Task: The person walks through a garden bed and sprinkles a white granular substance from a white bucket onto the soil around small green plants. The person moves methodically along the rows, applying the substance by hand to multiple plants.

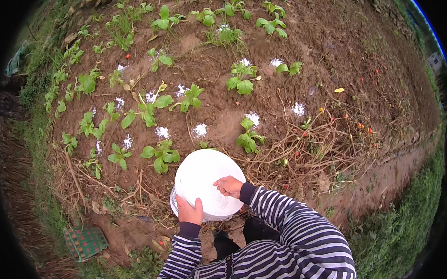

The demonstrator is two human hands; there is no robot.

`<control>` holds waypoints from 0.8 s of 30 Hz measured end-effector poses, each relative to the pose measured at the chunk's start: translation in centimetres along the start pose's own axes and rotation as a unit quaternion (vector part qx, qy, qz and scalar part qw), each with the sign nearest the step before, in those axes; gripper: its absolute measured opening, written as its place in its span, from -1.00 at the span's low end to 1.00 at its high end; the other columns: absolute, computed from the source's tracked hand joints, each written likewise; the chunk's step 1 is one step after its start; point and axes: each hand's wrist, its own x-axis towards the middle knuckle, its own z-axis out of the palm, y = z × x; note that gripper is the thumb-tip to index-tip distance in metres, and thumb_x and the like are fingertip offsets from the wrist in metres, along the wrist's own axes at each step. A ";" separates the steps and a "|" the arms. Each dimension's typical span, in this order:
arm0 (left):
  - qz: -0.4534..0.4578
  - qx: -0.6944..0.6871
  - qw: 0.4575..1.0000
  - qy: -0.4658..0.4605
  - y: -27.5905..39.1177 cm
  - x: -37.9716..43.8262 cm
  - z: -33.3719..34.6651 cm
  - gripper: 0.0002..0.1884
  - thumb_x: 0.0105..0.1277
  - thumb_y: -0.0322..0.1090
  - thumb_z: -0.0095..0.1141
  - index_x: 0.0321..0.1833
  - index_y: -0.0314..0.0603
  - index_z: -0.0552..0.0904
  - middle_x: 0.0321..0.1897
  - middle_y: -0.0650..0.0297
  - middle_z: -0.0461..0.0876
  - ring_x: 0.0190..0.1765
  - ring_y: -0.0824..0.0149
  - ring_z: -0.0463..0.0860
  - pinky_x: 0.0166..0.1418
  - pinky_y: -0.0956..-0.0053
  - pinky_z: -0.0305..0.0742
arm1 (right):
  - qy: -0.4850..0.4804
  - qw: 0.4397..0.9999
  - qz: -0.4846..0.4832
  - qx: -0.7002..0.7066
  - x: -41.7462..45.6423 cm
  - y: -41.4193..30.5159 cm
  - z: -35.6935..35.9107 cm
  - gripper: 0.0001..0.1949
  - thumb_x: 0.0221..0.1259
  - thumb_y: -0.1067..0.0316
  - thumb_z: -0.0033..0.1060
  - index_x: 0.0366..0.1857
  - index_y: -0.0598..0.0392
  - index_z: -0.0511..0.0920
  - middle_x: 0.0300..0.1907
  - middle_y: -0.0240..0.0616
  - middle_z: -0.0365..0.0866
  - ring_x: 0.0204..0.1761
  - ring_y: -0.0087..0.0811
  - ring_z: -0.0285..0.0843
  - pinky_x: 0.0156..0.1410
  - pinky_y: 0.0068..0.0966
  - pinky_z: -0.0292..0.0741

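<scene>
A white plastic bucket (200,167) is tilted in front of my body, with writing on its outer side. My left hand (190,211) grips its near left edge, thumb over the rim. White granules (223,207) lie inside, towards the near side. Over the bucket's mouth is my right hand (229,186), its fingers curled; whether anything is in them is hidden. Just beyond the bucket, leafy green seedlings (161,155) grow in brown soil. Small heaps of white granules (200,130) lie on the ground beside several of them.
Dry tangled tomato vines (319,146) with small red fruit spread on the right. A green patterned basket (85,242) stands at the lower left. Grass (401,219) borders the plot on the right. My dark shoe (221,234) is below the bucket.
</scene>
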 end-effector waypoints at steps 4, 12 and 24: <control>-0.001 0.013 1.000 0.016 0.6 0.1 0.4 -0.25 0.14 -0.22 0.08 0.29 -0.53 0.07 0.13 -0.25 0.33 0.17 -0.13 0.38 0.23 0.22 0.27 | 0.019 0.979 -0.090 0.180 -3.2 -11.5 -3.9 -0.83 0.40 0.38 -0.21 -0.10 0.19 0.40 -0.42 -0.38 0.39 -0.54 -0.65 0.20 -0.53 -0.73 0.23; -0.005 0.031 0.999 -0.012 3.1 0.3 1.8 -0.14 0.14 -0.13 0.09 0.29 -0.67 -0.02 0.13 -0.38 0.25 0.16 -0.22 0.35 0.24 0.17 0.28 | 0.174 0.846 -0.456 0.214 -13.3 -48.2 -14.7 -0.43 0.40 0.18 -0.19 0.37 0.15 -0.07 0.39 0.18 -0.22 0.24 0.11 0.21 0.24 -0.08 0.42; 0.001 -0.015 1.000 -0.008 1.0 0.9 1.5 -0.29 0.15 -0.23 0.04 0.27 -0.54 0.08 0.15 -0.25 0.28 0.18 -0.13 0.34 0.25 0.19 0.24 | 0.183 0.940 -0.148 0.247 -13.2 -8.2 -18.0 -0.64 0.41 0.33 -0.22 0.19 0.28 0.25 -0.08 -0.07 0.50 -0.14 -0.35 0.56 -0.05 -0.48 0.61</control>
